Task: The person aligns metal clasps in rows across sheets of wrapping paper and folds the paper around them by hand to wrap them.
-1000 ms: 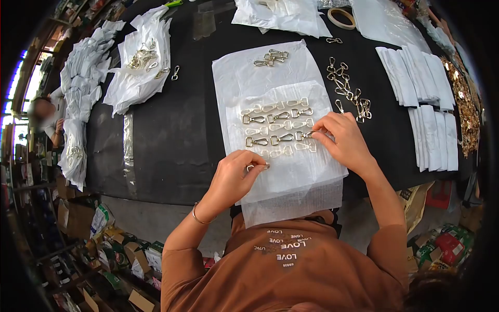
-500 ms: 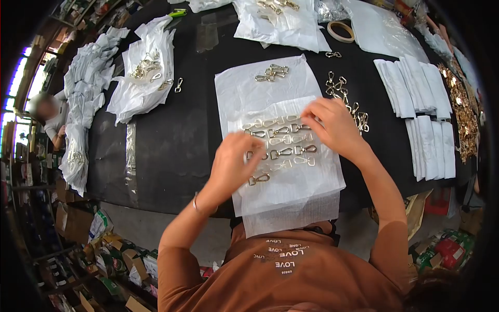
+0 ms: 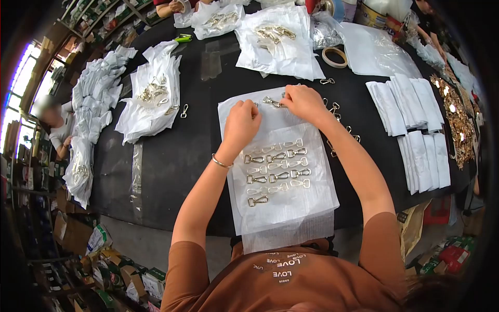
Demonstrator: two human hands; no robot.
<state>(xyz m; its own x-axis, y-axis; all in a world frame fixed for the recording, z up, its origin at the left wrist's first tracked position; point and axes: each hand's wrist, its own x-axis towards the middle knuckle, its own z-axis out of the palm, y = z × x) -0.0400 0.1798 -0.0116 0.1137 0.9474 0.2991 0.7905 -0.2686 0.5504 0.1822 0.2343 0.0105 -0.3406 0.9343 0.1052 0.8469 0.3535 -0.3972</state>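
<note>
White sheets (image 3: pixel 283 218) lie before me, with rows of metal clasps (image 3: pixel 278 177) on and under the thin upper layer. A single clasp (image 3: pixel 258 200) lies at the lower left of the rows. My left hand (image 3: pixel 243 124) is at the sheet's upper left, its fingers closed on a small piece of metal, apparently a clasp. My right hand (image 3: pixel 303 104) is closed at the sheet's top edge, pinching the end of a clasp (image 3: pixel 272 102) that sticks out to its left. More clasps (image 3: pixel 332 109) lie on the black cloth, partly behind my right forearm.
White bags with clasps (image 3: pixel 153 96) stand left and at the back (image 3: pixel 275 41). Folded white bundles (image 3: pixel 416 130) and a gold metal heap (image 3: pixel 457 122) are at right. A tape roll (image 3: pixel 334 57) lies behind. A person (image 3: pixel 54 122) is at left; others' hands show at the far edge.
Both hands have moved from the rows to the far end of the sheet and closed on clasps there. The lower left clasp has been let go. The view has tilted up, showing more of the far side.
</note>
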